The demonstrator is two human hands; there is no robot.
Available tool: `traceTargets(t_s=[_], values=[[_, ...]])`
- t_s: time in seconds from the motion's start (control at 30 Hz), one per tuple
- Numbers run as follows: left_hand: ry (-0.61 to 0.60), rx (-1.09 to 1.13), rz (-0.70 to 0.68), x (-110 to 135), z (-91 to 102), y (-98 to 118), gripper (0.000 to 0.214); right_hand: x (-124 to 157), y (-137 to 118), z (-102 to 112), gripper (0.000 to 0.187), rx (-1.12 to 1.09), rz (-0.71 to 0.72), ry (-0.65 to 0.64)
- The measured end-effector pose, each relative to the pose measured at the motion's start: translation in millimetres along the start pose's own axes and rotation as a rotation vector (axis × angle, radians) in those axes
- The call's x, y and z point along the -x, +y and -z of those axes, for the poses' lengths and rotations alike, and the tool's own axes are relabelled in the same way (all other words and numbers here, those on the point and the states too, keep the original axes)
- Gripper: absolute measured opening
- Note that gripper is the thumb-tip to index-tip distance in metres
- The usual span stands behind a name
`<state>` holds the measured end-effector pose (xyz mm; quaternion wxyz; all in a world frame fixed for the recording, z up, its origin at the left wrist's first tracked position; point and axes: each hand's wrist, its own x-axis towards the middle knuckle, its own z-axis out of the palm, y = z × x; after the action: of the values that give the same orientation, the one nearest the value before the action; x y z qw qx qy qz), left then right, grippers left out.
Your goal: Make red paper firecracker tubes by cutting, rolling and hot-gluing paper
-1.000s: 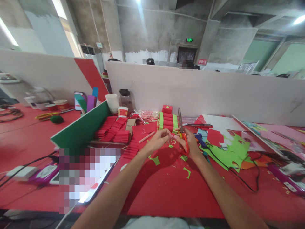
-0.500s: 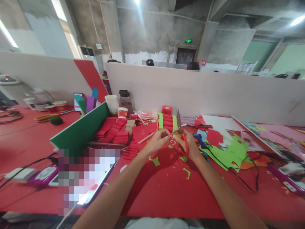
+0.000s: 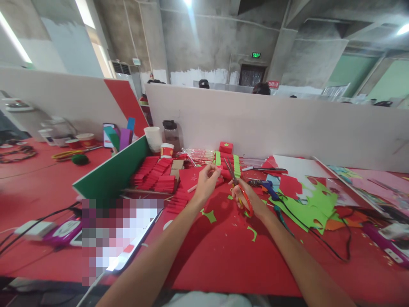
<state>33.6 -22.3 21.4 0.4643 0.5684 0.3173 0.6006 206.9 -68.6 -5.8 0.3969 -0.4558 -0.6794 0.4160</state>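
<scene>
My left hand (image 3: pixel 207 182) is closed in a pinch over the red tabletop, with a small red piece (image 3: pixel 220 169) at its fingertips; what exactly it is, I cannot make out. My right hand (image 3: pixel 247 197) grips a pair of scissors (image 3: pixel 245 199) by the orange-red handles. The blades point up and away, slightly apart, close to the left fingertips but seemingly not touching the piece. Behind the hands lies a row of red rolls with green bands (image 3: pixel 237 166). Green paper scraps (image 3: pixel 209 216) lie on the table below the hands.
A blue glue gun (image 3: pixel 267 185) with a black cord lies right of the scissors, beside cut green sheets (image 3: pixel 315 202). Folded red strips (image 3: pixel 150 175) are piled at left. A cup (image 3: pixel 166 150) and a bottle (image 3: pixel 171 134) stand by the white partition (image 3: pixel 271 123). A bright screen (image 3: pixel 137 234) lies front left.
My hands have drawn apart: the left moved left and slightly up, and the right sits a little lower. The scissor blades have parted and now lean left.
</scene>
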Motion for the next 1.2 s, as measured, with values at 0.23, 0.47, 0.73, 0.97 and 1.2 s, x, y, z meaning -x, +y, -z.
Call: traceTargets(t_s=[0.23,0.47,0.73,0.97,1.2], values=[[-0.001,-0.003,-0.009,-2,0.2,-6,0.021,3,-5,-5,0.046,0.043,0.022,-0.011],[-0.011,-0.015,0.001,1,-2.0,-2,0.018,0,0,-8,0.043,0.023,0.04,-0.018],[-0.058,0.018,0.019,4,-5.3,6,0.021,4,-9,-11,0.047,0.032,0.057,-0.002],[-0.069,0.022,0.016,4,-5.6,6,0.022,5,-11,-11,0.048,0.04,0.076,0.005],[-0.074,0.033,0.022,5,-6.2,8,0.022,6,-15,-12,0.046,0.044,0.07,0.014]])
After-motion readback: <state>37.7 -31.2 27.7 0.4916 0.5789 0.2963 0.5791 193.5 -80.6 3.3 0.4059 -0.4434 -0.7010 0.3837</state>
